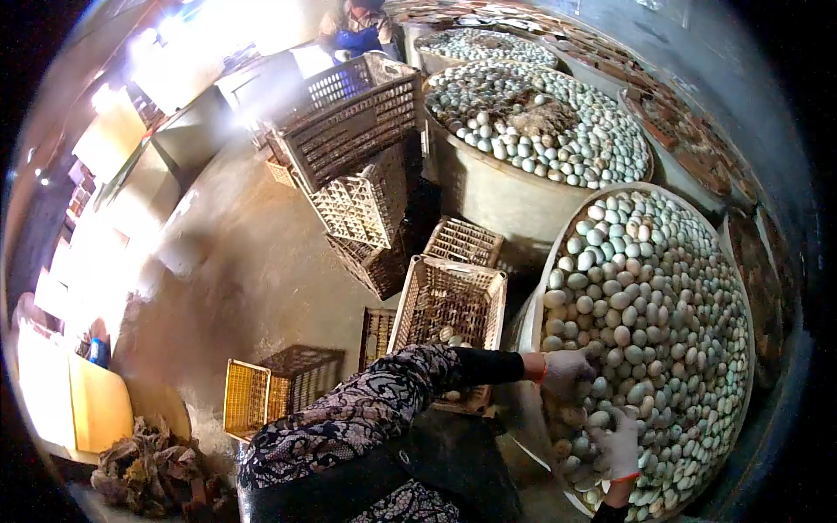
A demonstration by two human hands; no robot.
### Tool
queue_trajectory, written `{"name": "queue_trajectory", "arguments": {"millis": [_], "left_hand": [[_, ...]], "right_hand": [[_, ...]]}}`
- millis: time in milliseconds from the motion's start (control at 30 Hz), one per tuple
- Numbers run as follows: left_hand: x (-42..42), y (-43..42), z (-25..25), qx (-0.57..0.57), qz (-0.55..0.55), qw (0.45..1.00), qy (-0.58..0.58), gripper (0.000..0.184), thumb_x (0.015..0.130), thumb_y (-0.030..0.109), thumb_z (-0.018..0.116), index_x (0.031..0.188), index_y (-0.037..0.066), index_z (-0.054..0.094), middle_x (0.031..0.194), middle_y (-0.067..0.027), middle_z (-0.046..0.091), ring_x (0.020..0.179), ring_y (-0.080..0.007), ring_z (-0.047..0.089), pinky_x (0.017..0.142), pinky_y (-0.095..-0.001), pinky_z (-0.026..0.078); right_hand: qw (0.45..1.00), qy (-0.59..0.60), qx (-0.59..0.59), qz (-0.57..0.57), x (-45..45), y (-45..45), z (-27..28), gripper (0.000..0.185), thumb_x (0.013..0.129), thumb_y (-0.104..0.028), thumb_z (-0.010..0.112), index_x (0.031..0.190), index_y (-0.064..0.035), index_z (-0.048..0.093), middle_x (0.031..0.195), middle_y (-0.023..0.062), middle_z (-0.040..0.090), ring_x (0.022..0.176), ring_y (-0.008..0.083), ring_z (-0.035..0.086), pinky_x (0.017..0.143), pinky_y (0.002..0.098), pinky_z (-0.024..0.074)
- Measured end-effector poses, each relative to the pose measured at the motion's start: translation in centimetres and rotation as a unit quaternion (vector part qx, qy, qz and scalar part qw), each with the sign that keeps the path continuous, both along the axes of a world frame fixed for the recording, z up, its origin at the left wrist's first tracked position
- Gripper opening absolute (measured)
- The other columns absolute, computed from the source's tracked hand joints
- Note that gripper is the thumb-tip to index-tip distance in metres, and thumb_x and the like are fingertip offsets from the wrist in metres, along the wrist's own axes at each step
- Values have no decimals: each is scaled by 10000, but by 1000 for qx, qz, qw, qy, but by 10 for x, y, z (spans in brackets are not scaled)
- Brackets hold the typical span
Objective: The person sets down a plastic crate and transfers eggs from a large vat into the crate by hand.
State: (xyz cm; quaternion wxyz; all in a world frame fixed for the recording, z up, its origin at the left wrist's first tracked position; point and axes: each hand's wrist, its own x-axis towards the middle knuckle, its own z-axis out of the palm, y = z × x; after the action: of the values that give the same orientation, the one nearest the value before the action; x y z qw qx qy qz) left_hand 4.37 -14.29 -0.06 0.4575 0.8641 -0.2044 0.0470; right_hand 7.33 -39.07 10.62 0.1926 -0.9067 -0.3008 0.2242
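A large round vat [746, 305] beside me is heaped with pale green-white eggs [645, 314]. My left hand [567, 372], in a whitish glove, is over the eggs at the vat's near edge. Its fingers curl downward, and what they hold, if anything, is hidden. Lower down, my right hand [619, 443], gloved with an orange cuff, has its fingers bent around an egg [600, 420] among the others. Beneath my left forearm stands a plastic crate [458, 288] with a few eggs in its bottom.
Stacked crates [353, 122] stand farther off, and a yellow crate [247, 397] lies near my sleeve. More egg-filled vats [514, 187] line the wall. Another person [357, 35] is at the back. A brown fibrous heap [153, 471] lies lower left.
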Motion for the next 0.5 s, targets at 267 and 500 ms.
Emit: {"name": "queue_trajectory", "arguments": {"millis": [267, 500], "left_hand": [[-42, 40, 0, -289, 109, 943, 120, 641, 707, 217, 794, 1265, 25, 544, 1228, -126, 603, 1091, -202, 560, 960, -341, 457], [-177, 163, -9, -525, 170, 803, 224, 473, 763, 4, 591, 1235, -14, 558, 1101, -84, 658, 937, -136, 624, 825, -265, 520]], "right_hand": [[891, 184, 399, -117, -60, 49, 1, 624, 822, -294, 694, 1327, -17, 454, 1252, 118, 537, 1084, 234, 539, 870, 342, 461], [737, 586, 333, -52, -98, 170, -47, 515, 748, -56, 723, 1229, -29, 543, 1089, 95, 635, 936, 189, 631, 733, 275, 531]]}}
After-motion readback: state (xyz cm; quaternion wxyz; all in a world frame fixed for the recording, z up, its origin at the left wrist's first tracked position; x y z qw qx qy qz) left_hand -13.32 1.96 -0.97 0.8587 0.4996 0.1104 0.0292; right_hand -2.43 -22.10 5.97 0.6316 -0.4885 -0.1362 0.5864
